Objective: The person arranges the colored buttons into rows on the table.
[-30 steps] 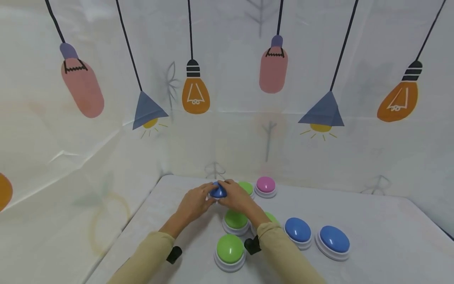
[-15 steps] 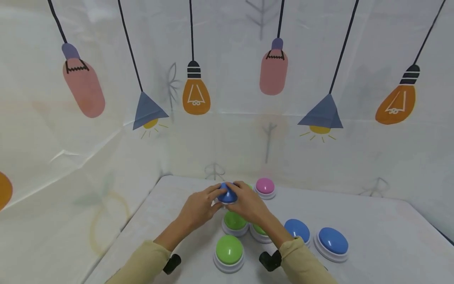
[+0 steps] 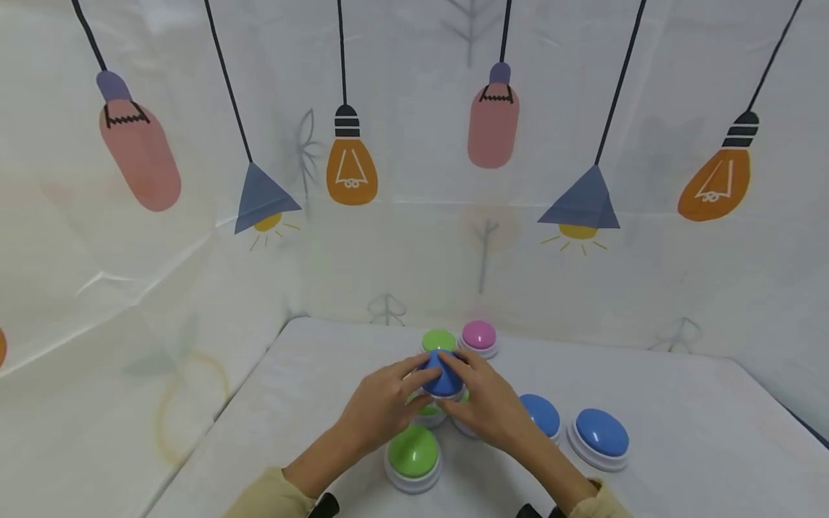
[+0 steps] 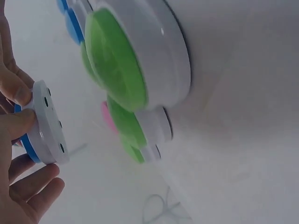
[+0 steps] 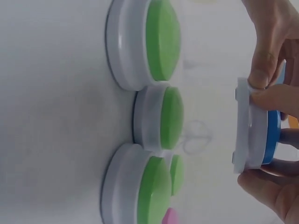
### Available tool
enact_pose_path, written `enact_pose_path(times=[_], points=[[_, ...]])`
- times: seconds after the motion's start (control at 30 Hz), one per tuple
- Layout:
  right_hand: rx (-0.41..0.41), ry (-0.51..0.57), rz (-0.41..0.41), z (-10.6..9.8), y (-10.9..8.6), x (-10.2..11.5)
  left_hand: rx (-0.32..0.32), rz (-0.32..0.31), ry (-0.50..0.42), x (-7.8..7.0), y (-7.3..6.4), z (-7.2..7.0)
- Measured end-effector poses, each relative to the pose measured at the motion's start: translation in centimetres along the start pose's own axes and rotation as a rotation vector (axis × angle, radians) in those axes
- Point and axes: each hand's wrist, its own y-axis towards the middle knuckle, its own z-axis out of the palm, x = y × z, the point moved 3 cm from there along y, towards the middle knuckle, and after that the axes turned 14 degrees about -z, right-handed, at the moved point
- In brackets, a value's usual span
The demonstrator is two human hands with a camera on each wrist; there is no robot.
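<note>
Both hands hold a blue push button [image 3: 442, 375] with a white round base, raised off the table over the green ones. My left hand [image 3: 387, 404] grips its left side, my right hand [image 3: 490, 404] its right. In the left wrist view the underside of the white base [image 4: 52, 122] shows small dark spots. The right wrist view has thumbs and fingers around the base and blue dome [image 5: 272, 140]. Below and behind are a front green button [image 3: 413, 452], a middle green button [image 3: 427, 410] partly covered by the left hand, and a back green button [image 3: 439, 339].
A pink button [image 3: 479, 334] stands at the back beside the back green one. Two blue buttons, one nearer [image 3: 541, 416] and one farther right [image 3: 602, 433], sit on the white table [image 3: 673, 403]. A printed sheet [image 3: 414, 252] hangs behind the table.
Both hands have carried the blue button rightward and nearer to me, from left of the back green button to above the middle green ones. The back green button shows again.
</note>
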Motion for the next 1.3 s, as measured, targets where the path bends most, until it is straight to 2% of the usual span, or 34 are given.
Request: enact_pose_path(times=[0.13,0.27,0.43,0.7,0.8,0.9,1.07,1.23,1.3], points=[[0.012,-0.003,0.028,-0.5,-1.6,0.2,0.024,0.018,-0.017,-1.1,-0.7,0.3],[0.051,-0.012,0.032,-0.5,-3.1,0.4,0.019,0.029,-0.038,-1.9,-1.7,0.9],[0.090,0.007,0.035,-0.4,-4.9,0.2,0.011,0.054,-0.002,-3.0,-2.7,1.8],[0.153,0.047,0.066,-0.3,-7.6,-0.9,0.059,0.092,0.015,-5.1,-3.5,3.4],[0.144,0.036,0.041,-0.1,-8.5,-1.2,0.067,0.124,0.029,-5.5,-3.7,3.8],[0.108,0.027,-0.022,0.1,-9.2,-1.5,0.063,0.150,0.061,-5.8,-3.9,4.2],[0.070,0.009,-0.131,0.9,-10.0,-1.8,0.092,0.144,0.079,-6.1,-4.2,4.7],[0.092,0.043,-0.147,1.1,-10.6,-2.1,0.154,0.138,0.068,-6.3,-4.2,5.0],[0.132,0.077,-0.116,1.1,-10.6,-2.2,0.168,0.137,0.075,-6.4,-4.2,5.0]])
